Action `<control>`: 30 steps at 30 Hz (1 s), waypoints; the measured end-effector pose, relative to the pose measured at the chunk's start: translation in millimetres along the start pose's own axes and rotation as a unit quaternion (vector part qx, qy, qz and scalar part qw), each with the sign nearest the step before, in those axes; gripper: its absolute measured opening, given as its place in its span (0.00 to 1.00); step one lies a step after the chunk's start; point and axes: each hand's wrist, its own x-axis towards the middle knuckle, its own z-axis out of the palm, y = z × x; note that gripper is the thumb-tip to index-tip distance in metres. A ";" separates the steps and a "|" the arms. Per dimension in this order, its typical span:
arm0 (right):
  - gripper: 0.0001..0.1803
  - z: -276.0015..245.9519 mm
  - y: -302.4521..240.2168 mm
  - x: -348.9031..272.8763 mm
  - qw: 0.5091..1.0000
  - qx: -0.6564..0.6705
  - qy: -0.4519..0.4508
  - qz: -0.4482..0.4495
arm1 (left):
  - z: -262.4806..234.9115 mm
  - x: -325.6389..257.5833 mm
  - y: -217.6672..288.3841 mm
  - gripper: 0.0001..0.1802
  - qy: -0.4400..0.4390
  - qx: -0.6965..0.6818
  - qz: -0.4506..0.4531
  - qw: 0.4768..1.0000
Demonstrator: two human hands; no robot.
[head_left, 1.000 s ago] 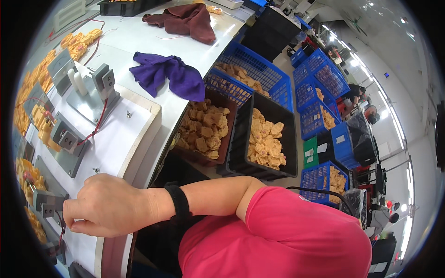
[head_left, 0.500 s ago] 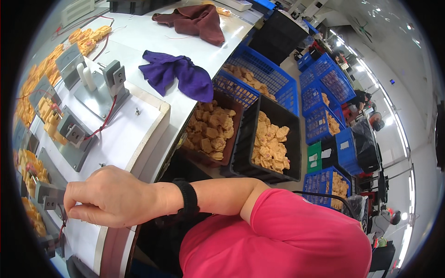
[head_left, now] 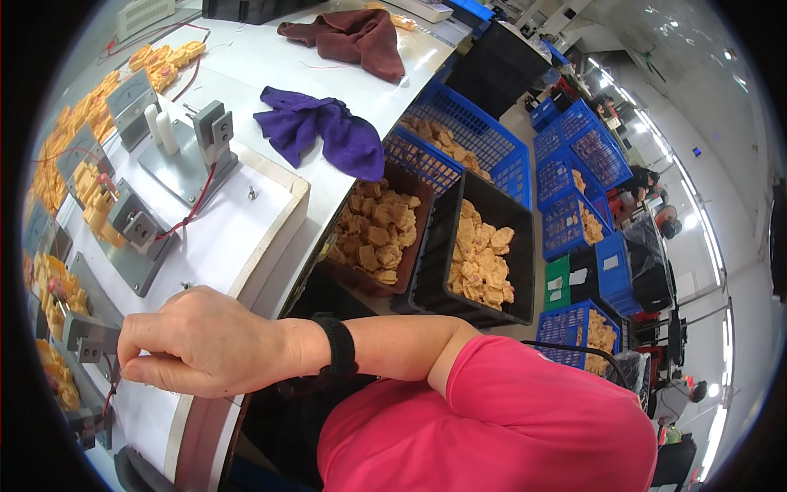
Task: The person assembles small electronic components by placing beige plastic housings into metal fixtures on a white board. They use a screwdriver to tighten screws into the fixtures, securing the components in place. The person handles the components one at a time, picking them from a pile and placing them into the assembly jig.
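In the head view, the right hand (head_left: 193,344) is clenched, fingertips pinching at a small grey metal fixture (head_left: 86,338) on the white counter (head_left: 221,238), where its red wire (head_left: 106,399) just below the knuckles could snag if tugged.

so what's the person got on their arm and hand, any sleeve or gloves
Only one arm shows, reaching across the body to the left; which hand it is cannot be told for sure. The hand is bare, no glove. A black band sits round the wrist. The forearm is uncovered, and a short pink sleeve of a T-shirt starts near the elbow. No rings or markings can be made out.
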 end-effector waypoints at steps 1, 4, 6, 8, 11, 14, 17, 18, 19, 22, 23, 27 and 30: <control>0.07 -1.3 -1.8 -0.1 1.000 -0.001 -0.002 0.012 | 0.7 0.1 0.2 0.12 -0.002 -0.007 0.000 1.000; 0.07 -0.8 -1.6 -0.5 1.000 -0.003 -0.001 0.013 | 1.2 0.1 -0.9 0.12 -0.003 -0.020 -0.002 1.000; 0.07 -0.7 -1.2 -0.8 1.000 -0.009 -0.004 0.013 | 1.5 0.5 -2.9 0.12 -0.002 -0.020 -0.003 1.000; 0.07 -1.1 -1.1 -1.0 1.000 -0.014 -0.006 0.014 | 1.3 0.7 -2.2 0.12 -0.007 -0.014 0.008 1.000; 0.07 -1.5 -1.0 -1.0 1.000 -0.018 -0.007 0.012 | 1.1 0.6 -3.3 0.12 -0.007 -0.012 0.000 1.000; 0.07 -1.0 -1.1 -0.6 1.000 -0.018 -0.007 0.009 | 1.8 0.0 -3.1 0.13 -0.003 -0.026 -0.008 1.000; 0.07 -0.7 -0.8 -0.7 1.000 -0.020 -0.006 0.007 | 2.2 -0.2 -3.5 0.13 0.001 -0.037 -0.013 0.999; 0.07 -0.8 -0.8 -0.7 1.000 -0.019 -0.005 0.007 | 2.3 -0.1 -3.9 0.13 0.001 -0.039 -0.014 0.999; 0.07 -0.9 -0.8 -0.7 1.000 -0.018 -0.005 0.008 | 2.3 0.0 -4.2 0.13 0.001 -0.034 -0.010 0.999; 0.07 -0.7 -1.2 -0.6 1.000 -0.018 -0.005 0.009 | 2.1 0.2 -5.0 0.12 0.001 -0.027 -0.001 1.000; 0.07 -0.5 -1.2 -0.6 1.000 -0.018 -0.004 0.009 | 2.3 0.2 -5.1 0.12 0.002 -0.030 -0.001 1.000; 0.07 0.3 -0.9 -0.8 1.000 -0.019 -0.001 0.006 | 2.5 0.8 -3.9 0.12 0.003 -0.028 0.014 1.000; 0.07 1.1 -0.2 -0.8 1.000 -0.017 0.000 0.003 | 2.7 0.7 -1.5 0.12 0.005 -0.035 -0.006 0.999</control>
